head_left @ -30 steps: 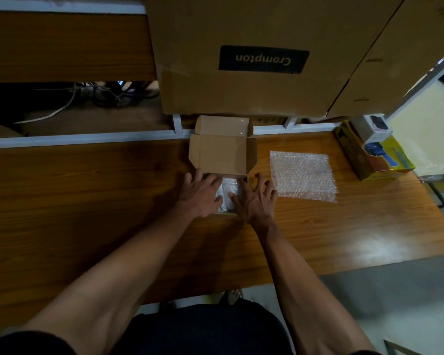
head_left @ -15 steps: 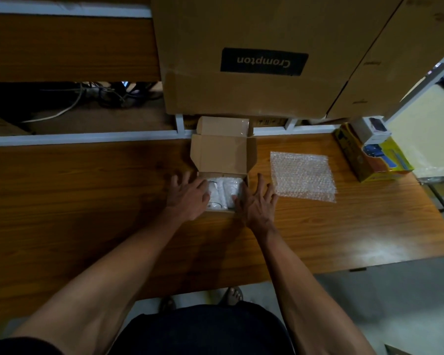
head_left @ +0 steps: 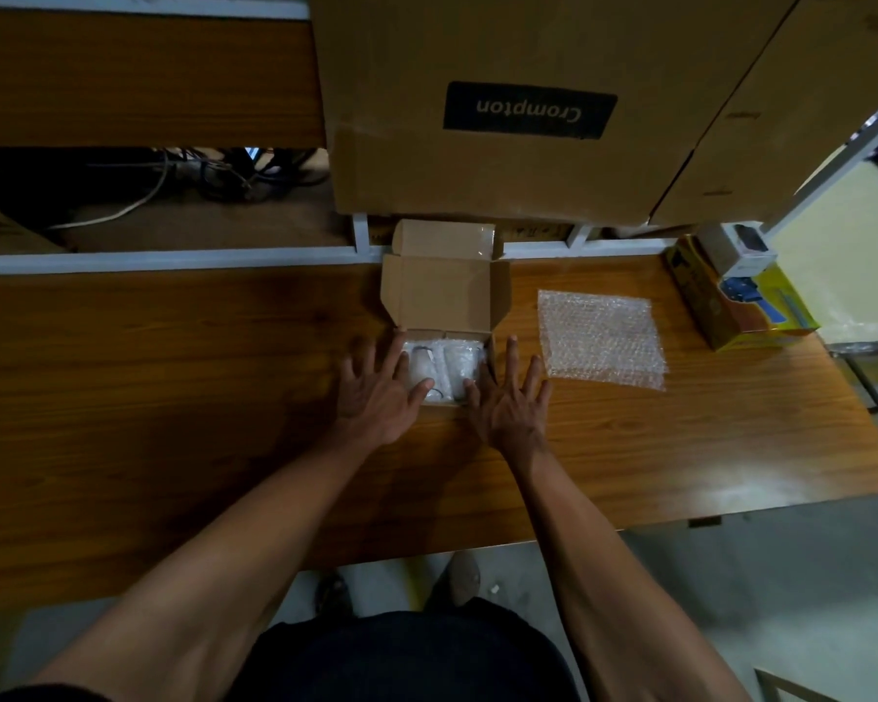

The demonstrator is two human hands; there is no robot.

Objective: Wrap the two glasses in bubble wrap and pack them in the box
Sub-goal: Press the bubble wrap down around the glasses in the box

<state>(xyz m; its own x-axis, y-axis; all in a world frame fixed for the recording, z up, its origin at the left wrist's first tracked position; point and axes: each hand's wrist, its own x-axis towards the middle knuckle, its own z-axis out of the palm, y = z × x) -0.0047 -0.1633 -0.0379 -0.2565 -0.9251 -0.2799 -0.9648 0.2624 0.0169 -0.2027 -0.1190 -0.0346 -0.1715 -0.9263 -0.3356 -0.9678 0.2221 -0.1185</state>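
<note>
Change: both hands are spreading apart off the box top, uncovering the two wrapped bundles that were mostly hidden a second ago.
Left hand: bare left hand (head_left: 376,392) is lying flat with fingers splayed, fingertips resting at the box's left edge, thumb touching the left bundle; gripping nothing.
Right hand: bare right hand (head_left: 510,400) is also flat and splayed, hugging the box's right side, thumb at the near edge; holding nothing.
Glasses: two clear glasses in white bubble wrap (head_left: 444,369) are sitting side by side inside the box, filling it.
Box: small brown cardboard mailer box (head_left: 444,301) is standing open on the brown wooden table (head_left: 173,372), lid flap tilting back.
Handling: likely light but fragile load; wrap is soft and slick, cardboard thin, so holding the box by both side walls seems best, no pressing down on the glass.
Spare wrap: flat square bubble wrap sheet (head_left: 601,339) is lying just right of the box.
Far: large brown cardboard carton with black label (head_left: 503,159) is standing behind.
</note>
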